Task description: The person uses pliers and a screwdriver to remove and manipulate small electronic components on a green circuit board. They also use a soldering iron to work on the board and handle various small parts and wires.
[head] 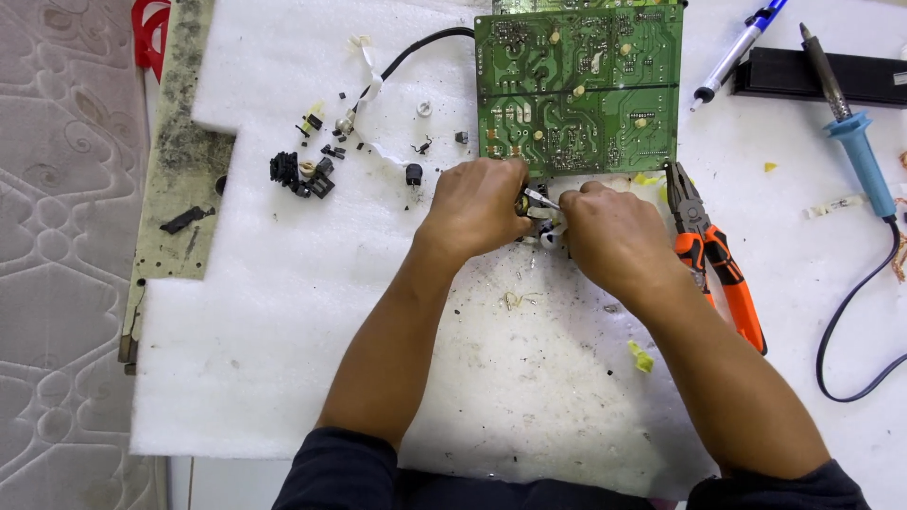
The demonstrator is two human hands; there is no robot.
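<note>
While both hands met just below the near edge of the green circuit board [578, 85], the left hand [477, 206] had its fingers curled shut around a small dark component [531, 203], mostly hidden. The right hand [609, 231] pinched a thin metal tool [541, 197]; its long axis ran left-right, tip pointing left toward the left fingers and touching the component between them. Both hands were equally near. Orange-handled pliers [713, 255] lay just right of the right fingers on the foam-covered tabletop [283, 331].
</note>
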